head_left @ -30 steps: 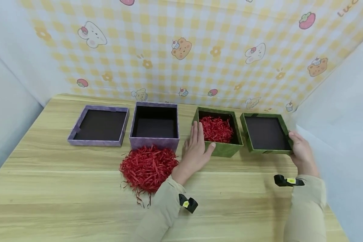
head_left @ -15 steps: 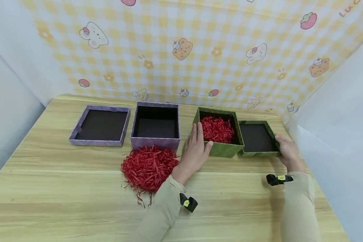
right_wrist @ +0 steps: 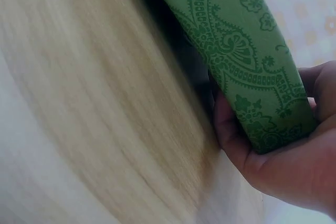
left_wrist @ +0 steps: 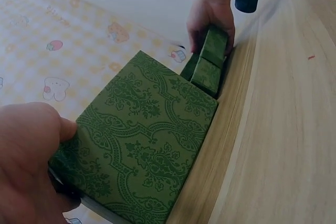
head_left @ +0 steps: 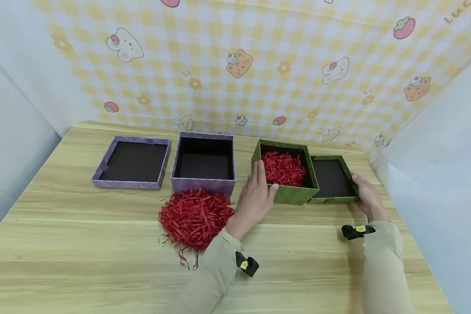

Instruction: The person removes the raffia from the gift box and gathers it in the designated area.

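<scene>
The left hand (head_left: 255,200) lies along the left wall of a green patterned box (head_left: 294,195), its fingers straight and its thumb at the front corner. Red shredded paper (head_left: 283,168) fills part of that box. By its right edge, the right hand (head_left: 366,194) grips a shallow green lid (head_left: 331,179), whose dark inside faces up. The lid's left side is right beside the box. In the right wrist view, fingers curl under the patterned lid (right_wrist: 241,61). Seen from the left wrist, the thumb touches the box's patterned front (left_wrist: 142,135).
A purple box (head_left: 202,186) with a dark, bare inside stands left of the green one. Farther left lies a purple lid (head_left: 131,161), inside up. A loose heap of red shredded paper (head_left: 196,218) sits before the purple box on the wooden table (head_left: 102,244). A checked cloth (head_left: 208,100) hangs behind.
The right hand has brought the green lid leftward and down, close against the green box. The left hand stays at the box's left side.
</scene>
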The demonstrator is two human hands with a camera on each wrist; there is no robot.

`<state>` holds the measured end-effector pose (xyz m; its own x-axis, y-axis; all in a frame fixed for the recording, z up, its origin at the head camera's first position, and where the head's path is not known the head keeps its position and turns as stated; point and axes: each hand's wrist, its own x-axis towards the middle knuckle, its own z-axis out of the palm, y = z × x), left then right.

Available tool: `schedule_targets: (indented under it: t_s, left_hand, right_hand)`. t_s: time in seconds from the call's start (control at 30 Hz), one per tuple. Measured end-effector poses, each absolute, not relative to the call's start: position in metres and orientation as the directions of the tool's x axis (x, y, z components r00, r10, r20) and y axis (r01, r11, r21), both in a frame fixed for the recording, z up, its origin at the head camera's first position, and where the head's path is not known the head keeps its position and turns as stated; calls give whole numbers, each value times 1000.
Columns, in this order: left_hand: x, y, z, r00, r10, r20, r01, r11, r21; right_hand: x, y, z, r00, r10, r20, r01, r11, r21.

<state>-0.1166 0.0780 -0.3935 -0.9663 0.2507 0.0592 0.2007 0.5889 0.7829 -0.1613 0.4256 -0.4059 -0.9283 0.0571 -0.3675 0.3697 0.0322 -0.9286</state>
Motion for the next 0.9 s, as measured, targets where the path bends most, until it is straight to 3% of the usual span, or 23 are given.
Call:
schedule_targets:
  t_s: [0.2,0.5,0.7,0.9]
  left_hand:
    - [-115,80,-393,-969,237,63,194,581,790]
    - [-113,82,-393,-972,230,55,182,580,794]
    - [-115,83,-392,-971,233,57,184,569,802]
    - [-116,81,-391,-972,228,54,179,574,799]
  right_hand:
    - [-163,422,-405,-933,85,-349,346,-45,-937]
    - [-168,410,-405,-932,208,-298,352,314,-882]
    - [-171,410,-405,-945,248,-212,305,442,-843]
    - [-172,406,-405,-944,260,-204,317,541,-779]
